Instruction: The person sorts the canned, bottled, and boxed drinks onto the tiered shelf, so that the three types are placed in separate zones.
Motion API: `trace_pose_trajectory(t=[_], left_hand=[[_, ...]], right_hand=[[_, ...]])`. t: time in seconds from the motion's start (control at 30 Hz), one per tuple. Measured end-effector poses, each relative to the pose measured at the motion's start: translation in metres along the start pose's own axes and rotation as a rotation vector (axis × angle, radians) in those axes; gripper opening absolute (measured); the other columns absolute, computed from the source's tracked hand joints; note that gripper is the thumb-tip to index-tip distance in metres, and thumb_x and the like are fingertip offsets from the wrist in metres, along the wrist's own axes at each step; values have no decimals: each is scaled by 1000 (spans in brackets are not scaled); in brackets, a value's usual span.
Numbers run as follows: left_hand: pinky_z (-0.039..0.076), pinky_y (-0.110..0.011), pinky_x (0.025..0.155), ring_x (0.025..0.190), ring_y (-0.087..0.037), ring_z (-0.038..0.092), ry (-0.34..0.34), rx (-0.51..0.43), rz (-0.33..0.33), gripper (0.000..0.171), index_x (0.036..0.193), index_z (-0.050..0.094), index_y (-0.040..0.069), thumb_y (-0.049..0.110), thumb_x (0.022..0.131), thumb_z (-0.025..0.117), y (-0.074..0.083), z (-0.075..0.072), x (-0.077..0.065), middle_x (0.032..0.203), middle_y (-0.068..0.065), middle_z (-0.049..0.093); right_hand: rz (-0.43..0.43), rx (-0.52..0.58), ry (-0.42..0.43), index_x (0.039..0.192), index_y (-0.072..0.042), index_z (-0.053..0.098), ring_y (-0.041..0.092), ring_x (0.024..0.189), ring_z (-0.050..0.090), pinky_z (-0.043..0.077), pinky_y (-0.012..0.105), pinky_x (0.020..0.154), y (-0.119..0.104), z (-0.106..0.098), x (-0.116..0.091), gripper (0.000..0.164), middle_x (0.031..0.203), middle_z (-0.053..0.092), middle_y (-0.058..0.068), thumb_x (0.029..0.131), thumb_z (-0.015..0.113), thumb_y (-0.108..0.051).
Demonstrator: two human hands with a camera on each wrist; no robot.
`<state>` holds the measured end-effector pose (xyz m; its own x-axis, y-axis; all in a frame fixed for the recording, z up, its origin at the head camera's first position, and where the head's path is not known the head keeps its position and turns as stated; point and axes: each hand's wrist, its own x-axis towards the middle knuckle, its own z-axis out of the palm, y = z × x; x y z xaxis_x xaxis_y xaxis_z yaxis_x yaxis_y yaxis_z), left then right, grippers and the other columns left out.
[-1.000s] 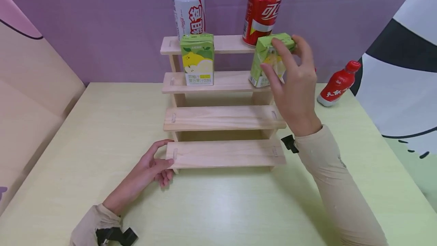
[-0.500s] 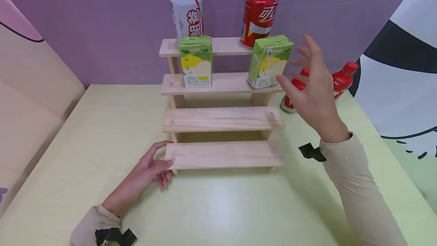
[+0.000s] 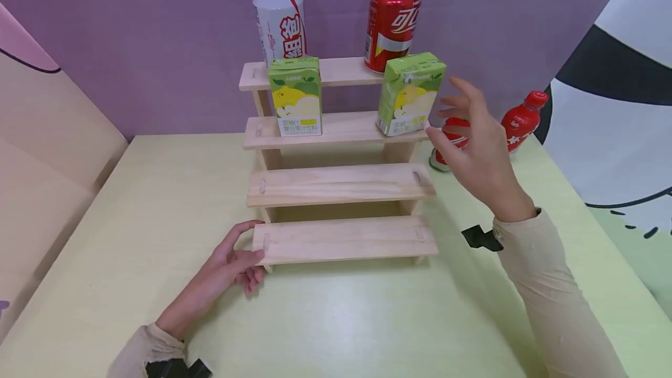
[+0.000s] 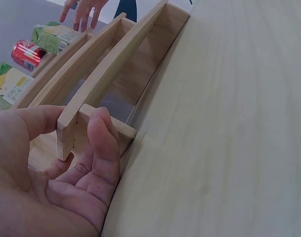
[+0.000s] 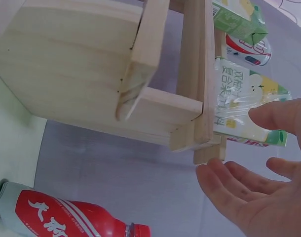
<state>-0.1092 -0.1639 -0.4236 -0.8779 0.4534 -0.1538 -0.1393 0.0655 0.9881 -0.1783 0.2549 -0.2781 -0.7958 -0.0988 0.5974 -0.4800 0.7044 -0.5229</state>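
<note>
Purple wall [image 3: 184, 45], pale tabletop [image 3: 157, 209], printed right-hand panel [image 3: 604, 144]

The head view is bright and even, with a pale glare [image 3: 343, 317] on the table [image 3: 184, 191] before the wooden rack [image 3: 341, 184] and a soft shadow [image 3: 472, 273] to the rack's right; both wrist views look dimmer, greyer and slightly soft.

4-tier wood rack [image 3: 341, 184] upright; rt-end grn juice ctn [image 3: 410, 97] upright, angled, 2nd-from-top tier.
</note>
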Motion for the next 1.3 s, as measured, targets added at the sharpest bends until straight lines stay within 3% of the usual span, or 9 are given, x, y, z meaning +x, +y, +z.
trace_pose_trajectory(t=[0.23,0.43,0.57,0.7,0.93,1.13,1.3], left_hand=[[54,-31,58,62,-18,58,-7,3,14,55,149,26,25,23,104,55,1,1,2,76,-13,64],[54,-31,59,63,-19,58,-5,-1,8,55,149,25,25,23,103,56,3,-1,3,77,-13,65],[55,-32,59,63,-19,58,0,-3,7,56,149,26,25,24,103,56,3,-2,3,77,-13,64],[54,-32,58,62,-19,58,6,-5,7,56,149,26,25,24,103,57,3,-2,2,76,-12,64],[55,-32,58,63,-19,59,1,-9,8,56,149,25,24,24,103,57,1,-2,1,76,-13,64],[55,-32,58,63,-20,59,3,-13,2,55,149,26,25,24,103,57,0,-2,0,77,-14,65],[55,-31,59,63,-19,59,9,-12,-5,55,149,27,26,26,103,58,0,-1,-1,77,-14,64]], right_hand=[[-21,0,37,149,-17,38,28,116,59,47,18,95,12,-2,3,68,136,58,10,91,71,-11],[-14,-72,99,146,-10,43,33,118,56,48,50,97,30,2,7,63,137,56,14,90,71,-14],[38,-88,101,146,-9,43,32,125,50,42,54,103,38,5,8,63,140,52,15,90,71,-14],[93,-143,68,149,-10,38,27,136,39,36,52,110,48,9,9,68,148,44,12,90,71,-14],[164,-296,26,154,-14,32,33,141,29,37,59,107,66,14,6,74,153,36,15,90,70,-14],[179,-296,-10,156,-17,29,37,142,25,35,64,106,78,17,3,78,154,31,18,89,70,-12],[236,-273,-94,159,-21,23,41,144,20,39,70,98,88,19,3,86,158,23,19,88,71,-10]])
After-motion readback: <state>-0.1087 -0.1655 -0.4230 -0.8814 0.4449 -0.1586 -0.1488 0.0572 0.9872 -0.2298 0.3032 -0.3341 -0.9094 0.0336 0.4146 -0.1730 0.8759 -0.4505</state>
